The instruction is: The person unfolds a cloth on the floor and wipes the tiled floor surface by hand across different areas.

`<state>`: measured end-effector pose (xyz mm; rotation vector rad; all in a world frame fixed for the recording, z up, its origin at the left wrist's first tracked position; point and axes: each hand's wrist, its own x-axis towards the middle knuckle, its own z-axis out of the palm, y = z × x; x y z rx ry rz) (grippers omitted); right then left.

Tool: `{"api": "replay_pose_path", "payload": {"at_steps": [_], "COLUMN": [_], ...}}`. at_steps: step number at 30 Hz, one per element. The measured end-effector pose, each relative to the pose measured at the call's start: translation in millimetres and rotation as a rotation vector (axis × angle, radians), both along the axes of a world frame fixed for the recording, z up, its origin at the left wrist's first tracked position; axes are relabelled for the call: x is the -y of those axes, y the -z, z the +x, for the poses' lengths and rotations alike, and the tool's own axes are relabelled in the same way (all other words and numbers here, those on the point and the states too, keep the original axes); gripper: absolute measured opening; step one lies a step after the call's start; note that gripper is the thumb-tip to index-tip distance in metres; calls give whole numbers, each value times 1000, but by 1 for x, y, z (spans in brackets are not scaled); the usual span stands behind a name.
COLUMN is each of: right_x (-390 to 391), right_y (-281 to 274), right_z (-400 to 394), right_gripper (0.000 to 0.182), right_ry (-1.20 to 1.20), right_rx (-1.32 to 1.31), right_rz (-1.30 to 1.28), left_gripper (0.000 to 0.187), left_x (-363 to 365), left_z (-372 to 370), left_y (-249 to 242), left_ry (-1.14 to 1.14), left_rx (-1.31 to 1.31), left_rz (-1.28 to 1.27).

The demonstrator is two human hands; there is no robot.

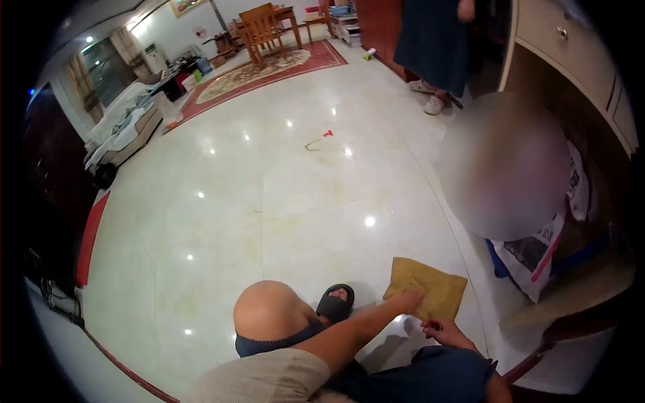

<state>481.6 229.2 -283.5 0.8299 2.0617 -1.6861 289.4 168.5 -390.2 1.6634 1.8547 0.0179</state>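
A mustard-brown, roughly square piece (440,290), cloth or a flat bag, lies on the glossy tiles at the lower right. My left hand (408,301) reaches onto its left middle part, palm down; its fingertips cannot be made out against the brown surface. Just below the piece's lower edge is my right hand (445,333), its fingers closed around something small and dark red that is too small to name.
My bent knee (269,312) and sandalled foot (336,302) are left of the piece. A red-tipped item (327,133) lies farther off. A person (433,47) stands by an open-fronted cabinet (564,40). Printed bags (531,262) and a blurred area are at right.
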Motion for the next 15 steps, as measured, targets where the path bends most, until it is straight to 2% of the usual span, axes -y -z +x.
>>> {"api": "replay_pose_path", "payload": {"at_steps": [3,6,9,12,13,15], "right_x": [-21,-36,-22,-6,-1,4], "right_y": [37,72,94,98,107,125], "right_z": [5,9,40,43,49,64], "right_gripper": [38,59,61,68,68,68], "right_ry": [28,-151,-263,-281,-252,-195], "right_rx": [22,78,-59,99,149,250], "right_rz": [356,687,843,910,878,824], "left_gripper": [59,63,64,62,58,57], "left_x": [48,61,62,56,43,23], "left_z": [-7,-22,-23,-14,-16,-24], "left_y": [16,15,13,-7,-35,-31], "left_ry": [-76,-155,-165,-93,20,-73], "left_rx": [-84,-114,-98,-86,-61,24], "left_rz": [39,-19,-69,-191,-361,-258]}}
